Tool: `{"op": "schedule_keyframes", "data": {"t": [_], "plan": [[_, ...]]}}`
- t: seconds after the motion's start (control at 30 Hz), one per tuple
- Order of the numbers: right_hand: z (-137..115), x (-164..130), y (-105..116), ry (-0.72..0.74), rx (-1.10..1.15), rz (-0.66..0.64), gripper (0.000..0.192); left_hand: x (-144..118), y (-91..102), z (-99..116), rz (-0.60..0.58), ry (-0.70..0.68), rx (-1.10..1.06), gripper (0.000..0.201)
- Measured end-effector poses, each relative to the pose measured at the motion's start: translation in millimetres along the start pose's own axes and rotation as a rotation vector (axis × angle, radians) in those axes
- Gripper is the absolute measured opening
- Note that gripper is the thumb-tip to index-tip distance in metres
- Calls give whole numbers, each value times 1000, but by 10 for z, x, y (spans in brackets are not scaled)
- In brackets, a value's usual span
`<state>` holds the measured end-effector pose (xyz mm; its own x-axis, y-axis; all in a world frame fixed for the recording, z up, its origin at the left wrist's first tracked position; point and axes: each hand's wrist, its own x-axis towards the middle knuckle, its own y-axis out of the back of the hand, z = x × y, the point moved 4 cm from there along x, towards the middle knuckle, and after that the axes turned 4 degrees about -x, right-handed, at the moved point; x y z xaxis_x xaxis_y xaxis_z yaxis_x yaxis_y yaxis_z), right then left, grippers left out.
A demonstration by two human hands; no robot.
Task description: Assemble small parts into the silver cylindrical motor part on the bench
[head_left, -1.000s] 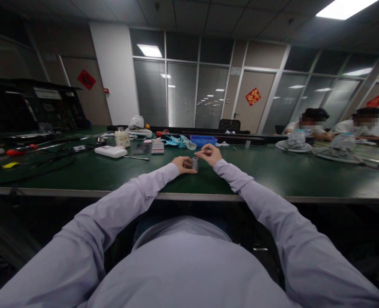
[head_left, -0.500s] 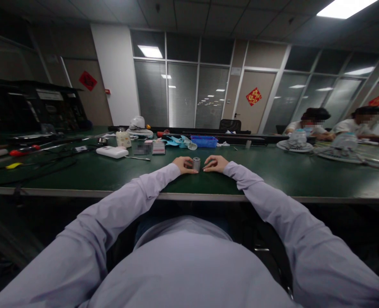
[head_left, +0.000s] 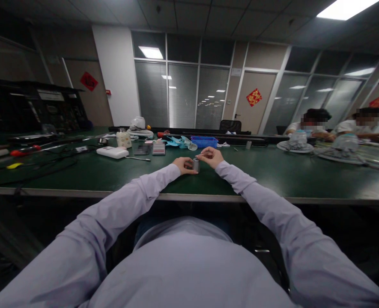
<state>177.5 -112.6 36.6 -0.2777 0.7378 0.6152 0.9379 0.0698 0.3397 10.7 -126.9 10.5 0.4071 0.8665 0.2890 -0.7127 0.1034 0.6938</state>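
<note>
A small grey metal cylinder (head_left: 196, 165) stands upright on the green tabletop (head_left: 138, 171), near the front edge. My left hand (head_left: 184, 165) is curled round its left side, thumb and fingers gripping it. Over the cylinder's top, my right hand (head_left: 210, 156) has its thumb and fingertips pressed together at the rim. Whatever lies in that pinch, if anything, is too small to make out.
Behind my hands lie a blue basket (head_left: 204, 141), light-blue gloves (head_left: 179, 142) and a pink-and-white card (head_left: 159, 148). To the left are a white power bank (head_left: 112, 152) with a cable and a jar (head_left: 123, 138). Two people sit at the far right behind white fans (head_left: 295, 142).
My right hand has moved up and left, from beside the cylinder to its top, and its fingers have closed together. My left hand and the cylinder have stayed in place.
</note>
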Motion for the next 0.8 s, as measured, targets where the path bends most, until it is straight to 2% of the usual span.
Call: {"op": "schedule_keyframes", "data": {"t": [0.27,0.6,0.8], "plan": [[-81,14,12,59,29,101,40,21,-6,2,-2,11,15,25],[-9,16,-33,-23,-10,-26,15,28,-16,3,-5,21,36,26],[33,36,-36,-36,-16,8,14,28,-18,1,-8,17,36,26]]}}
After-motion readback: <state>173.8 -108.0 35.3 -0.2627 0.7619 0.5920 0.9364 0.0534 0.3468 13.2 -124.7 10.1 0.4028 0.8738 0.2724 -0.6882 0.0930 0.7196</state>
